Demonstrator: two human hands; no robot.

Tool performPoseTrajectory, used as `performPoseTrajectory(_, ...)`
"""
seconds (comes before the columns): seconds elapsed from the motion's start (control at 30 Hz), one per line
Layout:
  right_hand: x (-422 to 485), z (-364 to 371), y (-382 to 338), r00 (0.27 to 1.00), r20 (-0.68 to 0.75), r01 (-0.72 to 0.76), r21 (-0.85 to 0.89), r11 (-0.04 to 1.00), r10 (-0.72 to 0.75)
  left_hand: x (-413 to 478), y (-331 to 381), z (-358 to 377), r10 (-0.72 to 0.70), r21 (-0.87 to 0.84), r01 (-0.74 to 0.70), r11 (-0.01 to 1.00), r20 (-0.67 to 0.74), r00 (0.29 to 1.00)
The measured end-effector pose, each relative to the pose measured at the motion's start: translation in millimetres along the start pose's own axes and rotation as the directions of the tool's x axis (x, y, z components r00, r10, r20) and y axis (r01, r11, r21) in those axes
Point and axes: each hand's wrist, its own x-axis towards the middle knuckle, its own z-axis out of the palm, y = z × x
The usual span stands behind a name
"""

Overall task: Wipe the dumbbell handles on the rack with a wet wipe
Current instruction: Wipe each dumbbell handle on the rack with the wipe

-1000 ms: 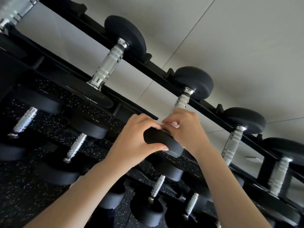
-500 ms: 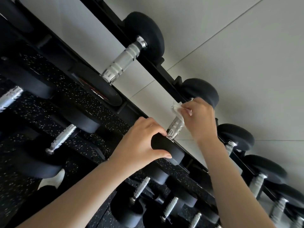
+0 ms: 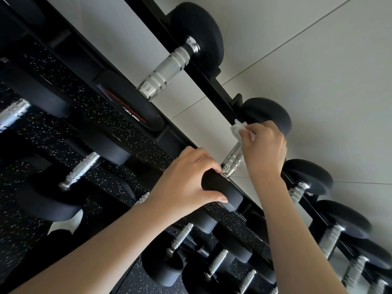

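Note:
A black dumbbell with a chrome handle (image 3: 232,159) lies across the top tier of the black rack (image 3: 203,70). My left hand (image 3: 186,183) grips its near black head (image 3: 222,190). My right hand (image 3: 264,145) is wrapped round the upper end of the handle, just below the far head (image 3: 267,114), and presses a crumpled white wet wipe (image 3: 238,129) against it. The lower part of the handle shows bare between my hands.
A larger dumbbell (image 3: 165,71) sits to the left on the same tier, smaller ones (image 3: 297,190) to the right. Lower tiers hold several more dumbbells (image 3: 81,169) over a speckled black floor (image 3: 25,225). A pale tiled wall (image 3: 307,60) stands behind the rack.
My right hand has slid with the wipe from the near end of the handle up to the far head. The left hand kept its grip on the near head. The view has tilted.

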Motion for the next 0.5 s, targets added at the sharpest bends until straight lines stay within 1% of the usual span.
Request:
performPoseTrajectory(0.13,-10.4,-5.1,-1.5,0.991,0.127,0.038,-0.036,0.999,-0.033,-0.3,1.8,-0.3,-0.016,-0.014,0.016,1.0,-0.001,1.0)
performPoseTrajectory(0.23,-15.2,-8.0,-2.3,0.963,0.248,0.115,-0.009,0.993,-0.11,0.5,1.3,0.1,-0.027,-0.041,0.027,0.999,0.0,1.0)
performPoseTrajectory(0.3,-16.5,-10.4,-4.5,0.925,0.339,0.183,0.003,0.983,-0.174,0.1,0.2,1.1,-0.038,-0.071,0.037,0.997,-0.005,0.999)
performPoseTrajectory(0.4,-18.3,-14.0,-9.0,0.845,0.479,0.279,-0.012,0.96,-0.24,-0.7,0.0,2.1,-0.05,-0.111,0.049,0.993,-0.008,0.999)
performPoseTrajectory(0.5,-14.3,-16.3,-12.4,0.781,0.564,0.317,0.014,0.948,-0.269,1.2,0.3,1.5,-0.06,-0.096,0.059,0.994,0.0,0.998)
